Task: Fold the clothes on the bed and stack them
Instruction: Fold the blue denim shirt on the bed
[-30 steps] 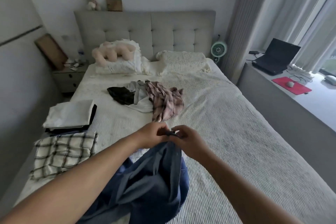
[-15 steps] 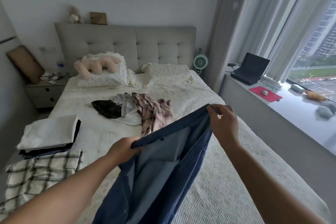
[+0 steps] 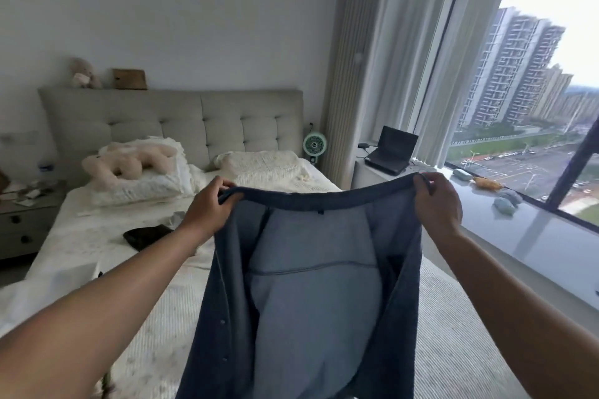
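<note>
Above the white ribbed bedspread (image 3: 453,350), my left hand (image 3: 207,207) and right hand (image 3: 437,201) each pinch the dark blue fabric garment (image 3: 311,301) by its top edge, stretched taut, hanging open.

A plain pale wall (image 3: 194,10) stands behind a grey tufted headboard (image 3: 175,120). A grey nightstand (image 3: 22,223) sits at the left edge. Pale curtains (image 3: 405,74) hang beside a large window (image 3: 551,91) showing tower blocks under dull daylight. A laptop (image 3: 392,152) rests on the windowsill (image 3: 518,230), near a small fan (image 3: 315,144).
</note>
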